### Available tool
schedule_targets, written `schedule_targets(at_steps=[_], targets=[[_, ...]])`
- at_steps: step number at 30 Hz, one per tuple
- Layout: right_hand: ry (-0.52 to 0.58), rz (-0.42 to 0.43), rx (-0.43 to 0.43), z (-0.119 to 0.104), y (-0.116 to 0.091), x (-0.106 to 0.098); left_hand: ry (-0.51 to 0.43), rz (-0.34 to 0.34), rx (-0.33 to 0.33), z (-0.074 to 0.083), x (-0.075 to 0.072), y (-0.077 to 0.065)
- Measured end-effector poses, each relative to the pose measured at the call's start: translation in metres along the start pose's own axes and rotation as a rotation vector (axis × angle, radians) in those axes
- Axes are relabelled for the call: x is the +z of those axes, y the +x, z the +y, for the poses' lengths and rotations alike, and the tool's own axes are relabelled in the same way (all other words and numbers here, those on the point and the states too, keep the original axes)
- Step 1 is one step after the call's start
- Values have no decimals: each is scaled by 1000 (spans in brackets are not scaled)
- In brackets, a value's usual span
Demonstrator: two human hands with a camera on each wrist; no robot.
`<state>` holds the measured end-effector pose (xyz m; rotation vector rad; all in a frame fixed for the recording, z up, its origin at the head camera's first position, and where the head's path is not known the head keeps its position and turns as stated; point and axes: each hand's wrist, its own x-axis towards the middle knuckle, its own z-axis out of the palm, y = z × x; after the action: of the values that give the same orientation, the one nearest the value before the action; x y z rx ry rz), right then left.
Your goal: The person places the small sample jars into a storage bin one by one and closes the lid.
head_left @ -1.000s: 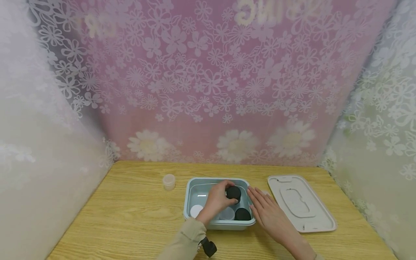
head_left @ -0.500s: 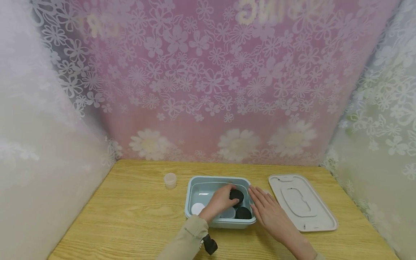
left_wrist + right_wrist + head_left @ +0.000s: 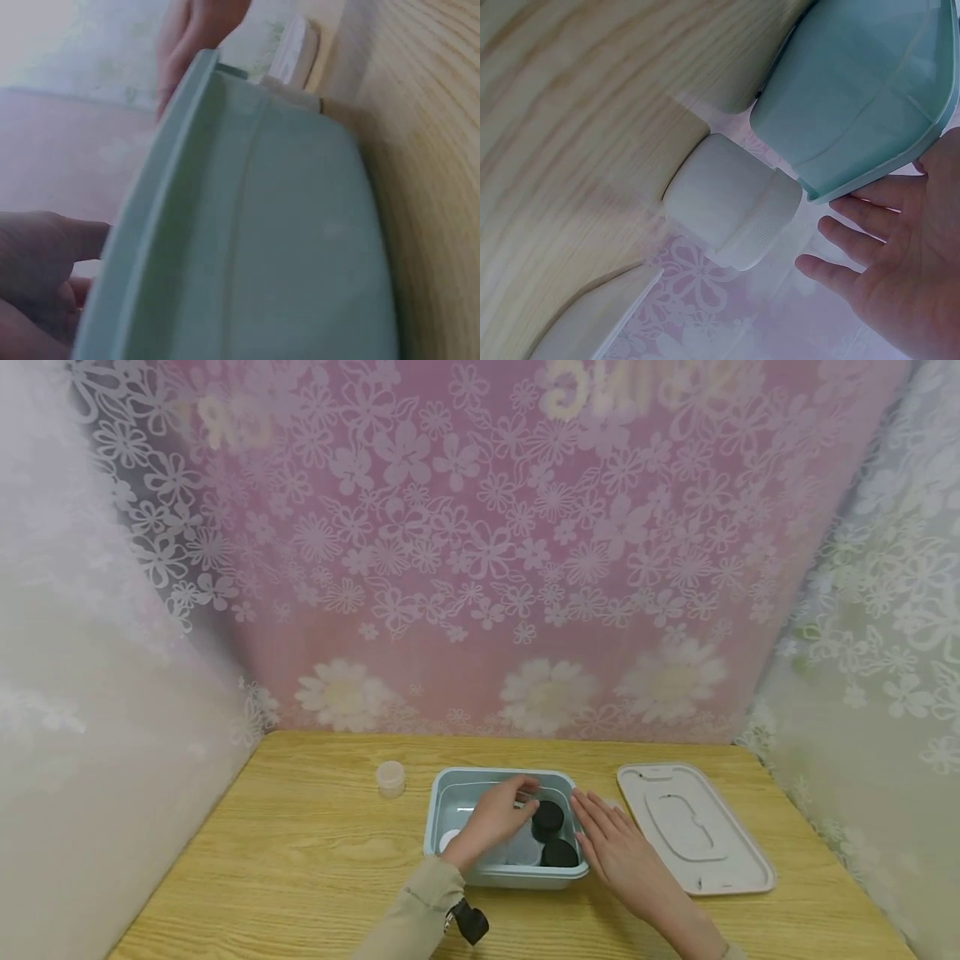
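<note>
In the head view my left hand (image 3: 491,818) hovers inside the light blue plastic basin (image 3: 480,881), thumb and fingers apart with nothing between them. Just right of its thumb stands a black-lidded jar (image 3: 549,818). Nearer the front wall sits a second black-lidded jar (image 3: 559,853), beside a clear-lidded jar (image 3: 523,850). A white round lid (image 3: 448,839) shows partly behind my left wrist. My right hand (image 3: 622,864) lies with straight fingers against the basin's right rim. The left wrist view shows mostly the basin's outer wall (image 3: 300,225).
A small clear tub (image 3: 391,779) stands on the wooden table (image 3: 300,843), left of the basin. The white basin lid (image 3: 738,852) lies at the right. Between it and the basin, a white jar (image 3: 731,199) appears in the right wrist view. Patterned curtains enclose the table.
My left hand lowered a black-lidded jar into the basin's right side, let go of it and drew back a little to the left. My right hand stayed at the rim.
</note>
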<state>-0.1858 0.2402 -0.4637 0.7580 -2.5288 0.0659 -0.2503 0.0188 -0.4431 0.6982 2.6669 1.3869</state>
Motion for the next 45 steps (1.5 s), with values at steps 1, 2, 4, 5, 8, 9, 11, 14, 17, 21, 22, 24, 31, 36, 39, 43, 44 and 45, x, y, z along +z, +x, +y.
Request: schedule_targets(at_steps=[1,2,4,5,8,9,11,14,17,21,22,24,31,36,39,43,44,45], targets=[[2,7,-2,0,0,0,-27,7,13,-1,-4,0],[3,12,-2,-1,0,-1,-58,14,25,-2,-9,-1],[3,14,0,-1,1,-1,-113,32,54,-4,-18,-1],[0,11,4,-1,1,-1,-132,48,69,-6,-22,-2],[4,-7,16,-1,1,-1,-164,114,105,-10,-36,-3],[4,-14,19,-1,1,-1,-169,140,107,-11,-40,-4],[7,-26,23,-1,1,-1,-170,192,95,-15,-49,-6],[13,-32,22,-1,1,-1,-187,249,56,-22,-61,-10],[11,-25,17,-1,1,-1,-208,302,38,-31,-75,-13],[7,-23,17,-2,1,-2,-212,396,18,-42,-95,-18],[9,-26,20,-2,1,-2,-209,423,7,-46,-99,-19],[10,-35,24,-2,1,-2,-201,469,-21,-55,-109,-21],[22,-27,20,-2,1,-1,-149,531,-100,-93,-138,-34],[15,-15,18,-1,0,1,-63,488,-143,-114,-147,-42],[16,-15,21,0,0,2,-24,436,-173,-121,-147,-45],[11,-11,15,0,0,1,-10,374,-230,-126,-146,-47],[9,-9,13,0,0,1,-11,364,-244,-127,-145,-47],[6,-7,11,0,0,1,-10,354,-255,-128,-145,-47]])
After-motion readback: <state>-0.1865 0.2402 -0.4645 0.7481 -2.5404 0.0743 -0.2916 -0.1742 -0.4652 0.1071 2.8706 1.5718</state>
